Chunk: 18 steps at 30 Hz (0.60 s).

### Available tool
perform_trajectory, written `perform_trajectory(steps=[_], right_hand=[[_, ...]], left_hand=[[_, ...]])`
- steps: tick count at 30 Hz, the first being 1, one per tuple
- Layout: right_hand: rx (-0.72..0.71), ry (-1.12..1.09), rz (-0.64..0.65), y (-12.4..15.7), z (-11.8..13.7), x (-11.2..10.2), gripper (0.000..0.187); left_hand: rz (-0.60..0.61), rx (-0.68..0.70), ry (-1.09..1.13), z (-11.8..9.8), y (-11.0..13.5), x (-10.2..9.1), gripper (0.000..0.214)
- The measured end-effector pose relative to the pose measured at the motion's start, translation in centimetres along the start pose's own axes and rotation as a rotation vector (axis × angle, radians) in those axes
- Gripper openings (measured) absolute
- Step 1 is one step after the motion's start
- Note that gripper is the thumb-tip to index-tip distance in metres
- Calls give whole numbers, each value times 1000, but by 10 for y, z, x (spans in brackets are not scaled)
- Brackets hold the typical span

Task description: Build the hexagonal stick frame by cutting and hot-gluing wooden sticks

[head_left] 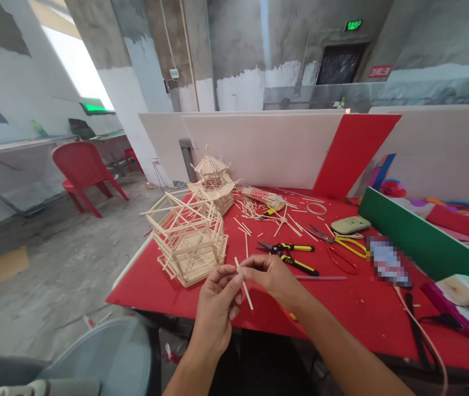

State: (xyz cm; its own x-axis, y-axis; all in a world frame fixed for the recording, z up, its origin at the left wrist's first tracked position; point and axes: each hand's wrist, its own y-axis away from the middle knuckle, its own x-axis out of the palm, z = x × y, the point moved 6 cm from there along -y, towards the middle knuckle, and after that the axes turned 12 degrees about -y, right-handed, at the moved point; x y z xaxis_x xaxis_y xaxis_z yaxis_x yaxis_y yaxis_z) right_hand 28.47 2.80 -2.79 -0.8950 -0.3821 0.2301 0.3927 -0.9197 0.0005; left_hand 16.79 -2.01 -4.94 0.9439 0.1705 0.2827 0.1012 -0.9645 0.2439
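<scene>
Near the front edge of the red table, my left hand [220,297] and my right hand [270,278] meet, fingers pinched around a thin wooden stick [248,295]. The stick tilts, with its upper tip showing above the fingers and its lower end below them. Just left of my hands stands an open six-sided frame [185,242] built of similar sticks. Behind it rises a finished-looking stick pagoda [211,179] with a pointed roof. Yellow-and-black pliers [296,256] lie open beyond my right hand.
Loose sticks [250,209] and a bagged bundle [261,195] lie farther back. Red-and-yellow-handled scissors [337,242], a green case [350,224] and a clear tape ring [316,208] are at right. A green board [428,242] borders the right side; a grey stool [102,352] stands lower left.
</scene>
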Motion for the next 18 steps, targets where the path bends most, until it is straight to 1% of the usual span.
perform_trajectory(steps=[4, 7, 9, 11, 13, 15, 18], right_hand=[[17, -9, 28, 6, -2, -8, 28], [-24, 95, -36, 17, -1, -25, 34], [-70, 232, -127, 29, -1, -44, 36], [-97, 416, -238, 43, -4, -69, 36], [-72, 592, -340, 55, -10, -96, 35], [-26, 732, -393, 60, -16, -122, 35], [7, 1017, -393, 51, -19, -152, 38]], left_hand=[[23, -18, -19, 5, -6, 7, 43], [38, -43, -5, 9, -10, 12, 47], [35, -52, 2, 12, -14, 15, 49], [28, -59, -1, 14, -17, 16, 48], [31, -63, -6, 15, -21, 18, 46], [36, -63, -6, 16, -24, 20, 44], [31, -58, 2, 14, -27, 22, 42]])
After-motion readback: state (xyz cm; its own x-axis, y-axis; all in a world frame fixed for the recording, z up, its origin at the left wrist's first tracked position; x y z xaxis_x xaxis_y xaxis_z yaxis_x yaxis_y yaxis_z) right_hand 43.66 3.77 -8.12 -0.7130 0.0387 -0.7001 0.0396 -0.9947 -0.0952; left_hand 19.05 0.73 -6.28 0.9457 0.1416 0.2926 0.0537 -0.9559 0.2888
